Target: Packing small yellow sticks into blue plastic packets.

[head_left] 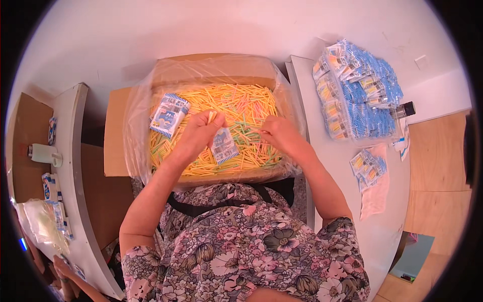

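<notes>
An open cardboard box (118, 133) lined with clear plastic is full of thin pastel sticks (249, 95), mostly yellow with some pink and green. Over its middle is my left hand (197, 137), closed, with a few pale stick ends (212, 116) poking out at the fingertips. A blue-and-white printed packet (224, 147) sits against the underside of that hand; whether the fingers grip it I cannot tell. Further right, my right hand (283, 134) is pinched just above the sticks, its fingertips hiding what they hold. Another such packet (170, 116) lies on the sticks at the left.
On the white table (322, 176) at right, a clear bag (359, 93) bulges with filled packets beside a dark-capped bottle (404, 109). Nearer are loose packets (369, 167) and a pink cloth (374, 199). At left, another table holds a white mug (45, 154); another person's hand (64, 267) shows there.
</notes>
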Tool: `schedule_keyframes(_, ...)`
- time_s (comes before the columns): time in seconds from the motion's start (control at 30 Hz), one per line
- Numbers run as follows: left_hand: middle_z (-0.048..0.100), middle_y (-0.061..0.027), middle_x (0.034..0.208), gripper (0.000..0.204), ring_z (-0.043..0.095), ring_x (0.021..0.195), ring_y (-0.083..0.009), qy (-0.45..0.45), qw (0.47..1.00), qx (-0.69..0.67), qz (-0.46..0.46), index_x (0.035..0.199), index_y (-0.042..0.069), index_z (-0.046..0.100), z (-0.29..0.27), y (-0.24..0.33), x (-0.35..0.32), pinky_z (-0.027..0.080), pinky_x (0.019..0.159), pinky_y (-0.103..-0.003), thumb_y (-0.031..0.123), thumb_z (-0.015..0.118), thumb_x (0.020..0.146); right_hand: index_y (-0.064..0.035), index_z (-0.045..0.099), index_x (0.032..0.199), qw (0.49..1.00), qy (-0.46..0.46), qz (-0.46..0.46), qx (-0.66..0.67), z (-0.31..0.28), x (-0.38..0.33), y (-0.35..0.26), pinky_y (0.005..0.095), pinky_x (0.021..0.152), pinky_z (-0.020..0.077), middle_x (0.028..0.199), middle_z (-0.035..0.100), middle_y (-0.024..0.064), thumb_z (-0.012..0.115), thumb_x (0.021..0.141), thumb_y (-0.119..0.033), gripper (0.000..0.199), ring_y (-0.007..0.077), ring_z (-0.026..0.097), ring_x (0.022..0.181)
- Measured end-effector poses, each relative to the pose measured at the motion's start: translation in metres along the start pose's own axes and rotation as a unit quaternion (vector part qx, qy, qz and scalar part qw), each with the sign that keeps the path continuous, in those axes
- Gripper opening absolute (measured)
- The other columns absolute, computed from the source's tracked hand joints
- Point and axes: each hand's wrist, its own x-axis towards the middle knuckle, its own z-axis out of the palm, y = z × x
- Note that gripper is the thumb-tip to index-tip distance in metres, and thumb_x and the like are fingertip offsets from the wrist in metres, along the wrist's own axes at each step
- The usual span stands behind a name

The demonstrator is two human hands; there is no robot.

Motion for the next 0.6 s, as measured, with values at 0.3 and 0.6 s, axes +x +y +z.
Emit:
schedule_keyframes(0.3, 0.064, -0.0097, 0.099, 0.040, 0.062, 0.096, -0.0183, -0.055, 0.985, -0.161, -0.016, 0.105, -0.001, 0.060, 0.060, -0.029, 0.027, 0.051, 0.087, -0.032, 0.036, 0.047, 0.098, -0.0008, 0.062, 0.072, 0.867, -0.026, 0.225, 0.444, -0.030, 0.016, -0.021, 0.0238, 0.042, 0.0405, 0.058, 0.055, 0.0008, 0.067, 0.083, -0.014, 0.018, 0.0055, 0.053, 0.050)
schedule_keyframes(0.6, 0.054, -0.0038, 0.071, 0.039, 0.054, 0.069, -0.0143, -0.185, 0.970, -0.140, -0.074, 0.082, 0.005, 0.054, 0.056, -0.018, 0.029, 0.046, 0.065, -0.029, 0.039, 0.047, 0.098, 0.0018, 0.059, 0.085, 0.970, -0.036, -0.008, 0.239, -0.035, 0.013, -0.018, 0.0348, 0.071, 0.0474, 0.084, 0.058, 0.0082, 0.069, 0.075, -0.011, 0.019, 0.0221, 0.059, 0.083)
